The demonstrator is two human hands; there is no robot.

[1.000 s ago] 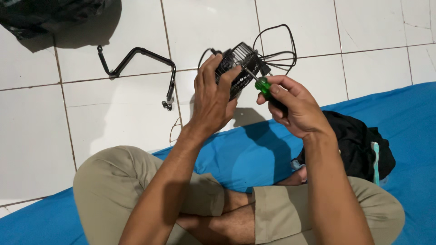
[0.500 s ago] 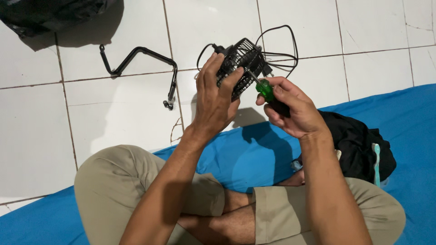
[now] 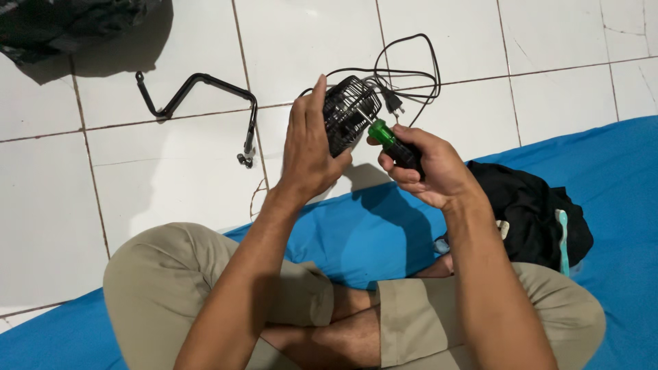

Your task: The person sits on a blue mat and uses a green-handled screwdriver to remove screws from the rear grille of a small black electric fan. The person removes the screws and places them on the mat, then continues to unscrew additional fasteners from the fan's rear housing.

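Left hand (image 3: pixel 310 154) wraps the small black fan (image 3: pixel 351 113) — right hand (image 3: pixel 428 168) grips a green-handled screwdriver (image 3: pixel 392 140), tip at its grille.

I see a small black wire-caged fan (image 3: pixel 351 113), upper centre, tilted; a green-handled screwdriver (image 3: pixel 392 140) touches its grille.

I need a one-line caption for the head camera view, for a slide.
Seated cross-legged, a person holds a small black wire-cage fan in the left hand and points a green-handled screwdriver at it with the right hand.
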